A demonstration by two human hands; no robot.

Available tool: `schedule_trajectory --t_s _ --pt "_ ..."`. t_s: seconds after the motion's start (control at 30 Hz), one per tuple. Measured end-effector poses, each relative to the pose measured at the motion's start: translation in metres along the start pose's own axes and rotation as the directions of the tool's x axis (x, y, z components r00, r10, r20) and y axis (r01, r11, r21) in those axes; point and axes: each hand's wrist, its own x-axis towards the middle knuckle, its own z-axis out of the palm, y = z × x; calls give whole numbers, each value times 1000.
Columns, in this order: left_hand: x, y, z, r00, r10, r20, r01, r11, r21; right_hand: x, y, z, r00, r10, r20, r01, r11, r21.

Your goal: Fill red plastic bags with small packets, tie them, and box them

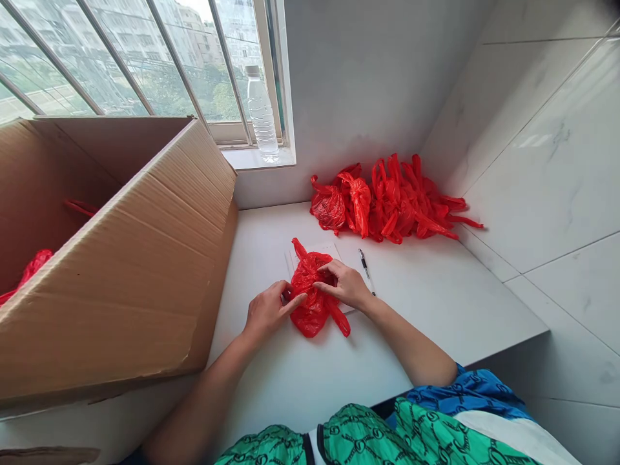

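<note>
A crumpled red plastic bag (310,303) lies on the white counter (426,303), partly over a white sheet of paper (329,248). My left hand (267,311) pinches the bag's left edge with fingers pressed on it. My right hand (345,282) presses down on the bag's upper right part, fingers curled onto the plastic. A black and white pen (364,261) rests just right of my right hand.
A heap of red plastic bags (392,200) sits against the back wall. A large open cardboard box (121,258) fills the left side, with red bags (29,271) inside. A clear water bottle (261,113) stands on the window sill. Tiled wall rises at right.
</note>
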Motion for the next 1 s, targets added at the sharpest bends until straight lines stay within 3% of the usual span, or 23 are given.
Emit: schedule_trajectory --t_s 0.1,0.17,0.23,0.3,0.37,0.47,0.53,0.6,0.67,0.8,0.9,1.0 --pt "0 1 4 998 51 35 -43 975 -216 0 -3 5 1000 1 12 -1 997 72" --pt "1 1 5 998 53 21 -38 903 -429 -1 -6 5 1000 21 19 -25 977 211" --pt "3 0 4 999 30 -28 -41 808 -588 -2 -8 3 998 54 23 -58 937 346" --pt "4 -1 2 994 -2 -113 -72 759 -648 -3 -10 -1 998 58 32 -66 909 413" --pt "4 -2 -1 967 10 -254 -163 789 -593 -3 -10 -6 999 30 28 -38 928 371" --pt "3 -2 -5 872 138 -470 -323 883 -340 0 -2 -15 997 52 -57 -41 983 181" --pt "1 3 -6 826 233 -513 -382 901 -207 2 5 -18 987 119 -110 -112 992 65" --pt "-2 12 -3 835 286 -469 -392 909 -144 2 11 -19 979 185 -80 -188 982 -25" --pt "-5 23 2 886 292 -359 -338 938 -71 2 15 -17 974 226 -17 -227 968 -104" --pt "-3 39 18 970 180 -165 -152 974 168 -1 16 -11 967 242 76 -232 965 -122" --pt "2 39 19 983 118 -140 -91 978 187 0 16 -9 966 229 121 -234 972 32" --pt "3 34 5 990 83 -117 -92 993 -73 3 17 -12 971 217 105 -240 904 354"
